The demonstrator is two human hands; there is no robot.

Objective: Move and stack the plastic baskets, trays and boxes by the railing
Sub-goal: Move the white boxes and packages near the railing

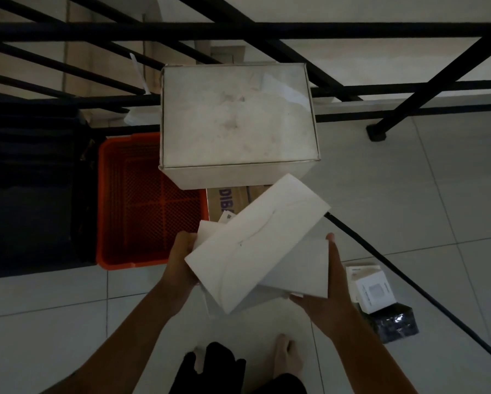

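Fingers of our left hand (181,253) curl round the white box (255,243), right hand (328,282) flat under its other end; we hold it tilted above the floor, just short of the big box (237,118) by the railing (238,31); next, we judge: level it, set it on top.

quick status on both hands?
Left hand: grips the left end of the white box.
Right hand: fingers straight, supporting a second white box underneath.
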